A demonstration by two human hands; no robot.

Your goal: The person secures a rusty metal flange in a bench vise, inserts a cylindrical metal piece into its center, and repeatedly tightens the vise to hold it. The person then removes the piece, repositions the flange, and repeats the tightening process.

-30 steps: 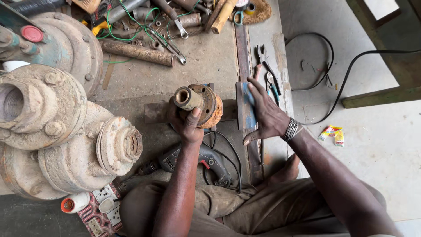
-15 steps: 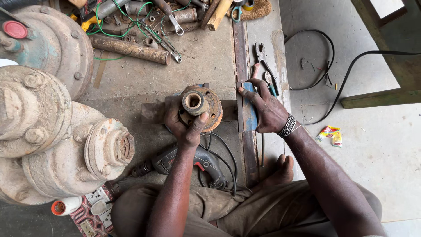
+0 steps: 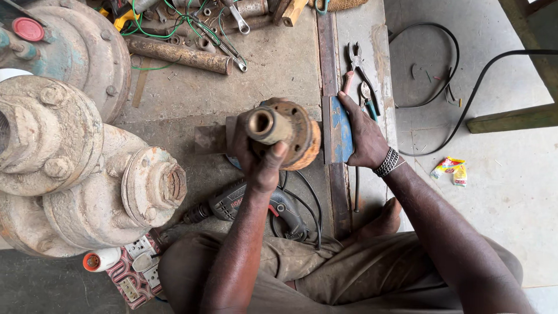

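My left hand [image 3: 260,163] grips a rusty round flange with a brass-coloured hollow shaft [image 3: 285,131], held up with the shaft's open end toward the camera. My right hand [image 3: 363,131] rests flat on a blue-painted metal plate [image 3: 339,129] that lies on a steel bar [image 3: 331,87] beside the flange. A beaded bracelet circles the right wrist. Below the left hand an electric drill [image 3: 244,203] lies on the concrete in front of my crossed legs.
Large rusty pump casings [image 3: 87,168] fill the left side. Pliers and cutters [image 3: 363,75] lie past the right hand. A rusty pipe [image 3: 180,55], wrenches and green wire sit at the top. Black cables [image 3: 465,99] cross the floor at right. A socket strip [image 3: 136,264] lies at lower left.
My left hand has lifted and tilted the flange so the shaft's opening faces up. The right hand stays pressed on the blue plate.
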